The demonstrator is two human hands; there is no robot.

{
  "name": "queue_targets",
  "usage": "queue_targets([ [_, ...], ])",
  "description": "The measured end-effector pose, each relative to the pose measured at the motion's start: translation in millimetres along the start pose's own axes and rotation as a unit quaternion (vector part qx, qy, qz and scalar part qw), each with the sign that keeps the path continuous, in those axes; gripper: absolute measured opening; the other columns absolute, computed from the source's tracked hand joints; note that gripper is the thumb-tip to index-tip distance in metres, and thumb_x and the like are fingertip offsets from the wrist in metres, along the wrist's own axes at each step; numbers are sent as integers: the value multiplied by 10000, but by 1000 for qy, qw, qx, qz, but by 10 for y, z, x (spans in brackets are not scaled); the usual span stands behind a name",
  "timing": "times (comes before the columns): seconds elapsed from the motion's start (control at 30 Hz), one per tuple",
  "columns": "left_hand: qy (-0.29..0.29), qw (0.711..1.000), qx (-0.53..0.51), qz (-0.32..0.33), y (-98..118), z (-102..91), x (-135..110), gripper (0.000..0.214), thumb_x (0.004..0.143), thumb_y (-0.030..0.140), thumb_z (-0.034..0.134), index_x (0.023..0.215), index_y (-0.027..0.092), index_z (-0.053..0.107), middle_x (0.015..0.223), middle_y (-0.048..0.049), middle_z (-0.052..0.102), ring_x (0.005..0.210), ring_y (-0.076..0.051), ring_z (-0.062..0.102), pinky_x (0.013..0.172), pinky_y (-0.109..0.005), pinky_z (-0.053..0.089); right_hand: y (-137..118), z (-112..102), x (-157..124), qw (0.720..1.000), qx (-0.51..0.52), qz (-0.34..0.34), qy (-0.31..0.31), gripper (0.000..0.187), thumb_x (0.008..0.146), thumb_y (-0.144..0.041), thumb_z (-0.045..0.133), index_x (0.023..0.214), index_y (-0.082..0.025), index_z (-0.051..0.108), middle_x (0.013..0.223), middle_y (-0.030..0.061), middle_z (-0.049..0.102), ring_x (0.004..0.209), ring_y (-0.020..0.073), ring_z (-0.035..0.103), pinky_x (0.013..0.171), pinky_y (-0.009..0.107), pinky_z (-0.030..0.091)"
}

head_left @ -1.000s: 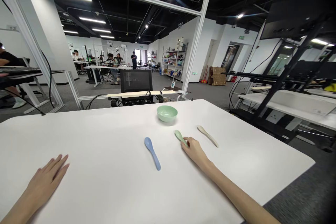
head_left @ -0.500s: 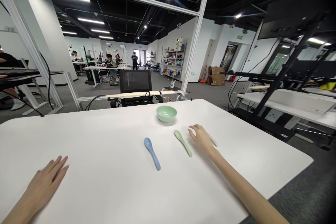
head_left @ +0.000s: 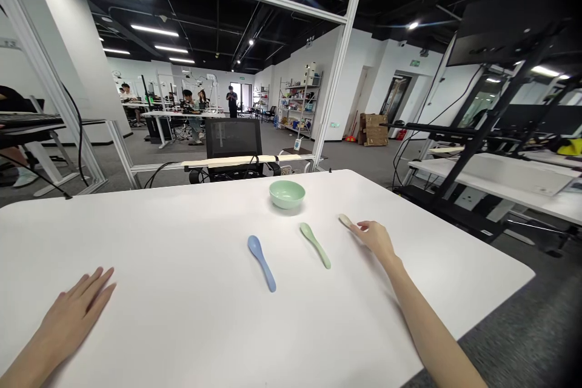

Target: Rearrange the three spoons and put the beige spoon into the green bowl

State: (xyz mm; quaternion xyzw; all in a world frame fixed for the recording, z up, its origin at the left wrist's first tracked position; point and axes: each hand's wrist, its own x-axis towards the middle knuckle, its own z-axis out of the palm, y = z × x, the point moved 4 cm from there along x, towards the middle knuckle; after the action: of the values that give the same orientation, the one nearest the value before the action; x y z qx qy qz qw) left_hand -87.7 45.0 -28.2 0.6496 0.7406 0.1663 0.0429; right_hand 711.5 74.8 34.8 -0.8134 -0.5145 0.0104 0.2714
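Observation:
My right hand is over a cream spoon, thumb and fingers closed around its handle just behind the bowl end. The rest of that handle is hidden under the hand. To its left lie a light green spoon and, farther left, a blue spoon, both on the white table. Behind them stands a pale green bowl, with nothing visible inside. At the left, my left hand rests flat on the tabletop, fingers stretched out and holding nothing.
A metal frame rises beyond the table's far edge, with a black office chair behind it. On the right stand a black monitor stand and another white desk. Several people are in the background.
My right hand has moved right, from beside the light green spoon onto the cream spoon, and its fingers have closed there. My left hand stays flat. The view has shifted slightly.

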Motion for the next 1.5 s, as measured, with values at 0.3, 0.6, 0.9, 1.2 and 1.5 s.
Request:
queue_targets([
  [0.3,5,1000,-3,-4,-1,-15,-5,917,917,649,140,1538,81,501,1662,-188,441,1583,-393,314,1257,-632,271,-75,34,-80,999,27,23,-25,462,925,-466,563,1065,-95,800,1061,167,792,927,281,704,769,318,463],
  [0.6,-5,1000,-9,-4,-34,12,6,956,907,682,120,1552,75,479,1673,-184,424,1596,-386,285,1267,-629,248,-70,70,-70,1000,22,15,-5,464,934,-484,556,1013,-106,813,1006,159,794,904,277,701,768,315,454],
  [0.9,-5,1000,-8,-4,-65,37,17,919,925,638,99,1559,85,470,1683,-174,411,1594,-380,291,1258,-628,268,-47,113,-55,1000,27,10,2,527,935,-534,549,1042,-90,813,1031,173,794,955,292,700,810,321,467],
  [1.2,4,1000,-11,-5,-37,12,16,921,917,662,134,1542,88,495,1667,-182,435,1589,-386,303,1265,-628,252,-57,101,-49,1000,27,15,-1,528,914,-554,572,1027,-98,813,1042,172,792,973,298,698,825,327,476],
  [1.5,16,1000,-14,1,-18,-8,5,861,927,631,191,1519,107,531,1647,-187,463,1569,-396,345,1247,-646,284,-85,73,-69,999,30,8,13,549,906,-603,552,947,-125,820,984,159,795,894,281,700,764,326,482],
])
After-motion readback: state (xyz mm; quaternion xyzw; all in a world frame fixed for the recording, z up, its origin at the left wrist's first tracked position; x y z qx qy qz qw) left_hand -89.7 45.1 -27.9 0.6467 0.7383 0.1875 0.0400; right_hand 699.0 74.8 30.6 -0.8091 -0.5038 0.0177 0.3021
